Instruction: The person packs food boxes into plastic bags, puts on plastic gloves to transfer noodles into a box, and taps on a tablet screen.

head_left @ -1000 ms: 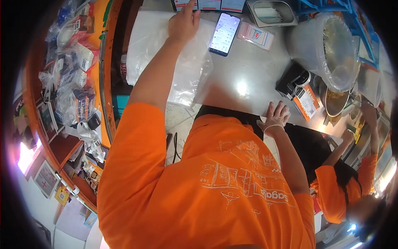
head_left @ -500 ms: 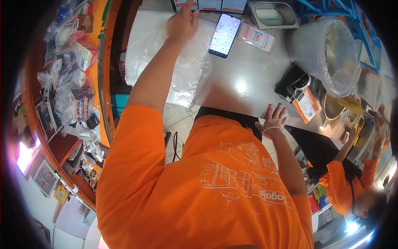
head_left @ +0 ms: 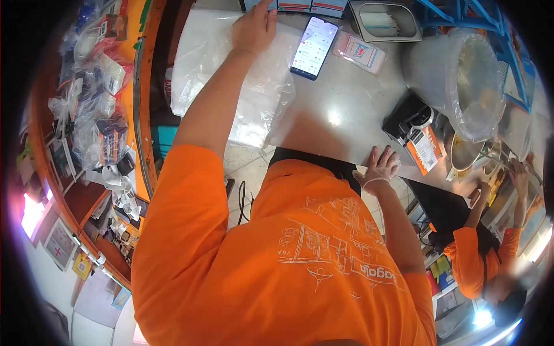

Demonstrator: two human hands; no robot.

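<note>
My left hand [head_left: 254,30] reaches to the top edge over white plastic sheets or bags [head_left: 210,49], its index finger stretched out toward a row of blue-edged screens or panels [head_left: 293,6]. The fingertip is at the frame's edge, so contact cannot be made out. Just right of that hand, a phone [head_left: 314,48] lies face up with its display lit. My right hand [head_left: 379,165], in a clear thin glove, rests with spread fingers on the near edge of the metal table [head_left: 329,109] and holds nothing.
Beside the phone are a clear-wrapped card [head_left: 360,52] and a metal tray [head_left: 386,23] of thin white sticks. A black device with an orange label [head_left: 424,151] and a large plastic-lined tub [head_left: 438,63] stand right. A co-worker [head_left: 476,254] works over metal bowls [head_left: 464,153].
The co-worker's hands have shifted, and the yellow food held up earlier over the bowls is lowered. My own hands stay in nearly the same places; the view tilts slightly.
</note>
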